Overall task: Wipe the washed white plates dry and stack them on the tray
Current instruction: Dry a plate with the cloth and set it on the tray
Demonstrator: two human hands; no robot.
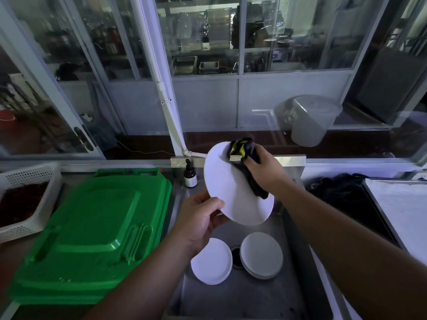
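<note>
My left hand [201,215] grips the lower left rim of a white plate [227,190], held tilted above the steel sink [298,262]. My right hand [263,169] holds a black cloth with yellow marks [245,155] and presses it against the plate's upper right face. Two more white plates lie in the sink basin, one on the left [211,262] and one on the right [261,255], either side of the drain. A dark tray [360,204] sits to the right of the sink.
Stacked green plastic lids [92,234] cover the counter at the left, beside a white perforated basket [25,197]. A small brown pump bottle [190,175] stands behind the sink. Glass partitions rise behind the counter. A pale board [402,204] lies at the far right.
</note>
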